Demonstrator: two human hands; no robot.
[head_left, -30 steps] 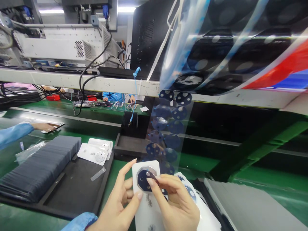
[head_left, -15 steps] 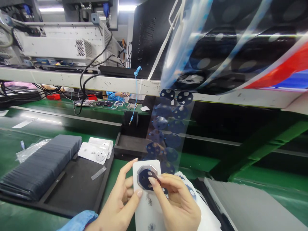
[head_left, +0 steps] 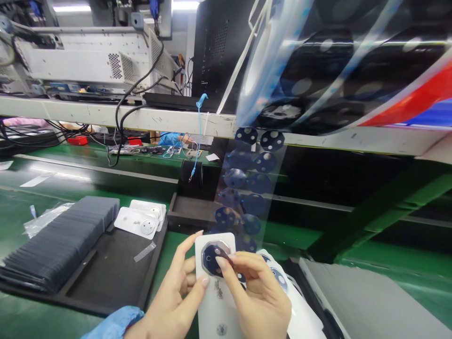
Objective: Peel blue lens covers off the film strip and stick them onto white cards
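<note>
Head view, one moment. Left hand (head_left: 173,296) grasps a white phone back cover (head_left: 216,287) from its left edge, thumb laid across the front below the camera ring, index finger up along the top-left corner; the cover stands upright, low in the middle of the view, above the green surface (head_left: 21,207). Right hand (head_left: 257,296) is pinched, index fingertip and thumb pressing a dark round lens film (head_left: 212,259) onto the octagonal camera ring at the top of the cover; the film carries pale circular spots. Just behind the cover hangs a clear backing strip (head_left: 249,183) with two columns of the same dark round films, running up to the white shelf rail (head_left: 106,115). Beneath the right hand lie further white covers (head_left: 303,315), partly hidden. To the left a black tray (head_left: 106,273) holds a slanted row of dark grey plates (head_left: 60,240) and, at its far edge, two white covers with round rings (head_left: 141,219); a small clear film scrap (head_left: 144,252) lies on the tray between them and the hands. A blue sleeve cuff (head_left: 113,325) shows at the left wrist. On the rail sit a grey metal chassis (head_left: 81,63) and black cables (head_left: 141,94); a blue coiled cord (head_left: 198,136) hangs from it. A black monitor back (head_left: 219,52) stands behind.
</note>
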